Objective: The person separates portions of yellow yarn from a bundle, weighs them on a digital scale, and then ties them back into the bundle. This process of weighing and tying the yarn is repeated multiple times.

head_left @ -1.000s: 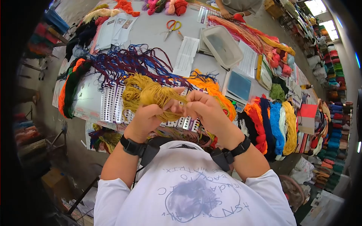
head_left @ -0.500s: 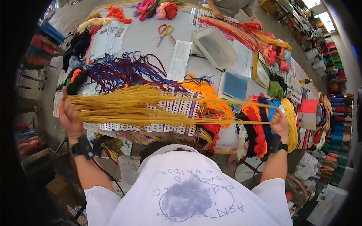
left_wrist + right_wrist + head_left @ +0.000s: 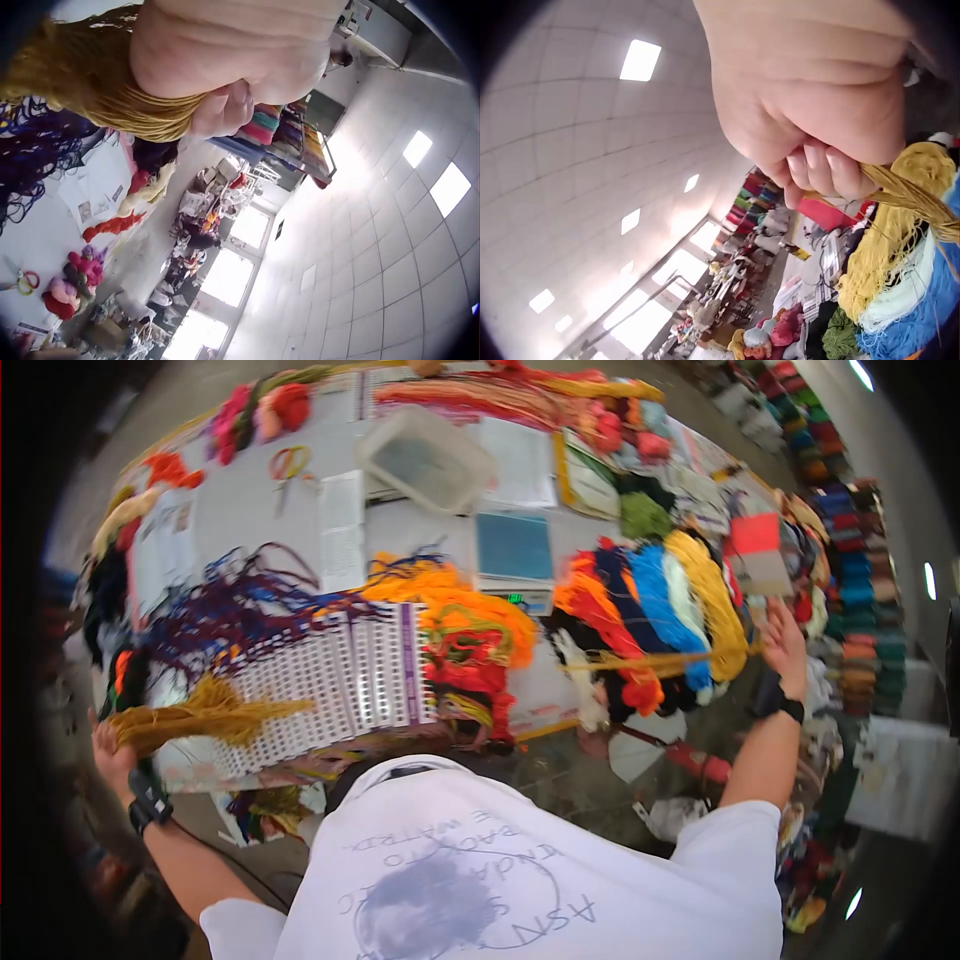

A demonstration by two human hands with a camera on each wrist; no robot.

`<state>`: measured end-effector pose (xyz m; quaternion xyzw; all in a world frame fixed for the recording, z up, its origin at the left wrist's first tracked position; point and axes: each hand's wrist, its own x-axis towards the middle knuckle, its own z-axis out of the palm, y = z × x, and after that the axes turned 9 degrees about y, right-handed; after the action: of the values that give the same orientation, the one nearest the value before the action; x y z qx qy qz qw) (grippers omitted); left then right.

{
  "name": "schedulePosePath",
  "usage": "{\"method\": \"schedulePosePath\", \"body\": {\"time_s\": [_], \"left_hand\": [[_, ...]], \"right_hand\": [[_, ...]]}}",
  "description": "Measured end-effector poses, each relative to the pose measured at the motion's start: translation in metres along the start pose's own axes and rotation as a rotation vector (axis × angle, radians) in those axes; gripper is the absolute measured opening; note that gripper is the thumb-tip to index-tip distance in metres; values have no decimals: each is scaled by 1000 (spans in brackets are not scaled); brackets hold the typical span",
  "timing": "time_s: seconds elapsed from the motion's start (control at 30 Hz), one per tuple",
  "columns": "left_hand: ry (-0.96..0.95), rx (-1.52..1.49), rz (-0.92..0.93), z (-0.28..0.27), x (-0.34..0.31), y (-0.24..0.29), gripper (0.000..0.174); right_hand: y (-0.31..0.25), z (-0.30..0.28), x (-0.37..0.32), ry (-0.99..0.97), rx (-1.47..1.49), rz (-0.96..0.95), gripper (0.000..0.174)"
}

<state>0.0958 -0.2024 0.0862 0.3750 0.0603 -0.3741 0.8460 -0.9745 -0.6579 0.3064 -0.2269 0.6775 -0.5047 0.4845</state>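
Observation:
At the left in the head view, the left hand (image 3: 115, 758) grips the larger mustard yarn bundle (image 3: 190, 720). In the left wrist view its fingers (image 3: 225, 111) curl round the bundle (image 3: 142, 112). Far to the right, the right hand (image 3: 785, 645) holds a thin mustard strand (image 3: 670, 659) that trails leftward over the coloured skeins. The right wrist view shows the right hand's curled fingers (image 3: 821, 169) closed on this twisted strand (image 3: 911, 199). Between the two mustard pieces there is a gap.
White punched cards (image 3: 320, 690) lie below purple-blue yarn (image 3: 235, 605). Orange yarn (image 3: 430, 595), a scale with a blue top (image 3: 513, 547), a plastic tub (image 3: 428, 458), scissors (image 3: 288, 465) and coloured skeins (image 3: 655, 600) cover other parts of the table.
The hands have moved farther apart. The yarn stretched between them has separated, leaving a bundle in the left hand and a thin strand in the right. The head view has shifted rightward.

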Motion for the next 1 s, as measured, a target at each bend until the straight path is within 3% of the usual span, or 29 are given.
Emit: {"method": "schedulePosePath", "body": {"time_s": [0.07, 0.2, 0.27, 0.3, 0.37, 0.4, 0.5, 0.53, 0.57, 0.63, 0.7, 0.77, 0.8, 0.83, 0.87, 0.9, 0.97, 1.0], "left_hand": [[-153, -182, -115, 17, 11, -19, 34], [-143, -200, -192, 147, -56, -128, 31], [-307, -228, -487, 182, -84, -178, 26], [-131, -184, -397, 202, -109, -202, 24], [-224, -221, -505, 217, -136, -248, 25], [-181, -156, -483, 224, -149, -264, 25], [-25, -54, -582, 249, -190, -303, 23], [18, 13, -581, 247, -196, -313, 24], [22, 13, -569, 246, -201, -322, 24], [150, 116, -623, 245, -209, -335, 19], [181, 139, -622, 256, -220, -339, 18], [189, 161, -626, 270, -228, -340, 17], [192, 176, -620, 277, -230, -339, 17], [152, 180, -615, 285, -232, -338, 17], [111, 187, -611, 291, -233, -337, 17], [112, 209, -605, 296, -233, -336, 17], [94, 254, -575, 306, -231, -337, 18], [90, 275, -579, 307, -228, -338, 18]], "right_hand": [[-13, 44, -29, -41, -101, -118, 10], [-52, 106, -58, -263, -97, -291, 21], [-78, 141, -73, -369, -60, -413, 21], [-94, 149, -71, -493, -85, -452, 23], [-115, 182, -83, -462, -73, -504, 23], [-119, 196, -84, -429, -61, -552, 23], [-116, 227, -58, -615, -139, -556, 21], [-91, 244, -58, -469, -140, -619, 20], [-70, 246, -33, -447, -341, -814, 20], [-3, 267, -31, -336, -416, -788, 19], [76, 277, -2, -196, -523, -610, 21], [157, 269, 19, -310, -486, -368, 19], [230, 255, 66, -329, -268, -96, 17], [271, 245, 67, -258, -85, 194, 11], [317, 232, 76, -91, 206, 426, 7], [360, 209, 86, -101, 167, 451, 13], [414, 178, 91, 76, 241, 660, 20], [414, 170, 79, 170, 192, 768, 23]]}}
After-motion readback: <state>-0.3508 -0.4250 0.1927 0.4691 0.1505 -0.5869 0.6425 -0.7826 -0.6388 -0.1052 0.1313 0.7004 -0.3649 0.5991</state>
